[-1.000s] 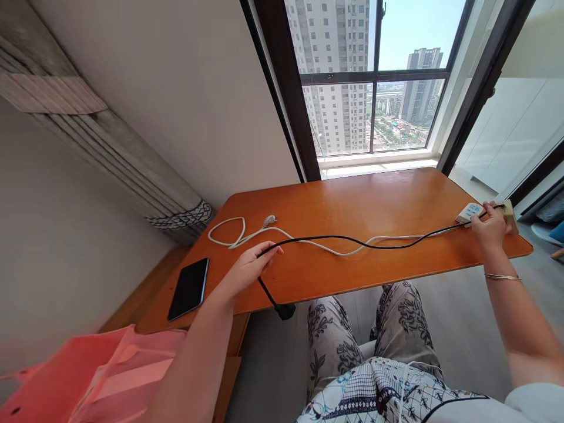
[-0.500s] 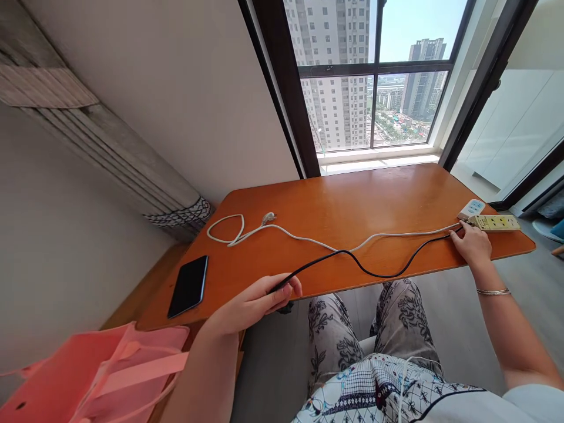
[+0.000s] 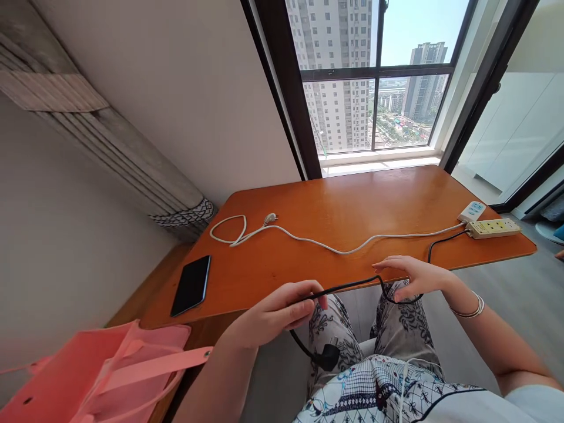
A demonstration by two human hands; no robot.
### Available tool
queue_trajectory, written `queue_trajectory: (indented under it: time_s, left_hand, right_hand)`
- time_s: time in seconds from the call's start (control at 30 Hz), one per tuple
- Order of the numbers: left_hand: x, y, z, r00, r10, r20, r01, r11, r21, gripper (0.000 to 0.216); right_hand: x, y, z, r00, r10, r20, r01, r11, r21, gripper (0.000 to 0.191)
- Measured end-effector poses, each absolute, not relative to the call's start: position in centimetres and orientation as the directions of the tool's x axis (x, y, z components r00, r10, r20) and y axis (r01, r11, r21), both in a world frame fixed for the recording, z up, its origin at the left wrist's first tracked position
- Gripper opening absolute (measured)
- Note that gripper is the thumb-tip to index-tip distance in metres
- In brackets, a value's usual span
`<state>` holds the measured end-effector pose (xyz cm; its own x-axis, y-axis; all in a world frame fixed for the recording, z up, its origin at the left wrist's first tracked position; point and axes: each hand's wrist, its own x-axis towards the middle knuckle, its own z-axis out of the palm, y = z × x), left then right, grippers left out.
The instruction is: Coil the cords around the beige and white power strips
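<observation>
My left hand [image 3: 282, 311] is closed round a black power cord [image 3: 348, 287] just off the table's front edge. The cord's black plug [image 3: 328, 356] dangles below that hand, above my lap. My right hand [image 3: 414, 279] is at the front edge with its fingers stretched and the thumb apart. Beneath it the cord sags in a loop, then passes behind the hand to a yellowish power strip [image 3: 493, 228] on the right. Whether the fingers touch the cord I cannot tell. A white power strip [image 3: 471, 211] lies behind, and its white cord [image 3: 304, 238] runs left to a white plug [image 3: 270, 218].
The orange-brown table [image 3: 352, 200] stands below a window. A dark phone [image 3: 191, 285] lies at its left end. At lower left sits a pink bag [image 3: 97, 364] with straps. A grey curtain [image 3: 132, 158] hangs along the left wall.
My right hand has left the yellowish strip and moved left to the table's middle front. The black cord now sags in a loop there. My left hand shifted slightly right, and the black plug now shows.
</observation>
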<state>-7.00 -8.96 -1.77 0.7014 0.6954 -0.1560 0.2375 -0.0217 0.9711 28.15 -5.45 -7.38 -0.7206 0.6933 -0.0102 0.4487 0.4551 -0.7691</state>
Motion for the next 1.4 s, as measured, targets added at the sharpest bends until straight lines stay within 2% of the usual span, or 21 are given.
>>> queue_trajectory:
  time_s: [0.1, 0.17, 0.23, 0.3, 0.37, 0.43, 0.5, 0.67, 0.83, 0.9, 0.97, 1.07, 1.17, 1.4]
  left_hand:
    - [-8.5, -8.8, 0.5, 0.477, 0.878, 0.050, 0.417, -0.276, 0.866, 0.038]
    - [-9.1, -8.0, 1.4, 0.364, 0.907, 0.211, 0.585, -0.399, 0.706, 0.035]
    - [-9.3, -6.8, 1.7, 0.314, 0.873, 0.374, 0.726, -0.475, 0.497, 0.035]
    - [-9.6, -5.1, 1.4, 0.331, 0.792, 0.513, 0.824, -0.508, 0.252, 0.034]
    - [-10.2, -3.1, 0.6, 0.386, 0.709, 0.590, 0.870, -0.492, 0.022, 0.034]
    - [-11.2, -0.9, -0.6, 0.450, 0.670, 0.590, 0.871, -0.476, -0.123, 0.037]
    - [-12.3, 1.2, -2.1, 0.484, 0.671, 0.561, 0.866, -0.458, -0.199, 0.041]
    - [-15.2, 5.3, -6.4, 0.460, 0.755, 0.467, 0.887, -0.412, -0.209, 0.047]
    - [-15.3, 7.5, -9.5, 0.362, 0.814, 0.454, 0.927, -0.364, -0.086, 0.036]
    - [-13.7, 7.5, -10.2, 0.373, 0.813, 0.447, 0.914, -0.405, -0.026, 0.036]
    - [-11.4, 7.1, -10.7, 0.479, 0.794, 0.375, 0.854, -0.520, 0.012, 0.043]
    - [-7.9, 5.9, -11.2, 0.704, 0.682, 0.196, 0.690, -0.723, 0.038, 0.056]
    - [-5.7, 5.2, -11.5, 0.767, 0.633, 0.104, 0.630, -0.774, 0.065, 0.065]
    - [-5.6, 6.5, -11.6, 0.707, 0.701, 0.093, 0.701, -0.712, 0.040, 0.025]
  right_hand:
    - [28.3, -5.7, -8.2, -0.707, 0.706, -0.045, 0.541, 0.497, -0.679, 0.098]
    - [29.1, -5.5, -9.3, -0.684, 0.729, -0.029, 0.578, 0.517, -0.631, 0.100]
    - [30.2, -5.0, -10.6, -0.635, 0.772, 0.018, 0.638, 0.538, -0.550, 0.096]
    - [31.4, -4.3, -12.1, -0.530, 0.844, 0.083, 0.748, 0.511, -0.423, 0.082]
    - [32.8, -3.5, -13.5, -0.395, 0.906, 0.154, 0.853, 0.424, -0.304, 0.063]
    - [34.1, -2.8, -14.6, -0.292, 0.933, 0.210, 0.912, 0.338, -0.234, 0.054]
    - [35.3, -2.3, -15.5, -0.228, 0.942, 0.245, 0.938, 0.279, -0.204, 0.055]
    - [36.8, -1.9, -16.7, -0.173, 0.949, 0.265, 0.960, 0.222, -0.168, 0.055]
    - [36.2, -1.6, -16.1, -0.153, 0.955, 0.253, 0.969, 0.195, -0.151, 0.053]
    - [35.3, -1.5, -15.4, -0.166, 0.956, 0.243, 0.963, 0.211, -0.170, 0.055]
    - [33.8, -1.5, -14.7, -0.231, 0.948, 0.219, 0.941, 0.275, -0.198, 0.060]
    - [31.0, -1.2, -13.7, -0.387, 0.910, 0.150, 0.880, 0.413, -0.236, 0.069]
    - [29.0, -0.5, -12.8, -0.475, 0.876, 0.086, 0.840, 0.480, -0.254, 0.073]
    - [28.7, 2.4, -11.0, -0.484, 0.873, 0.053, 0.829, 0.478, -0.290, 0.052]
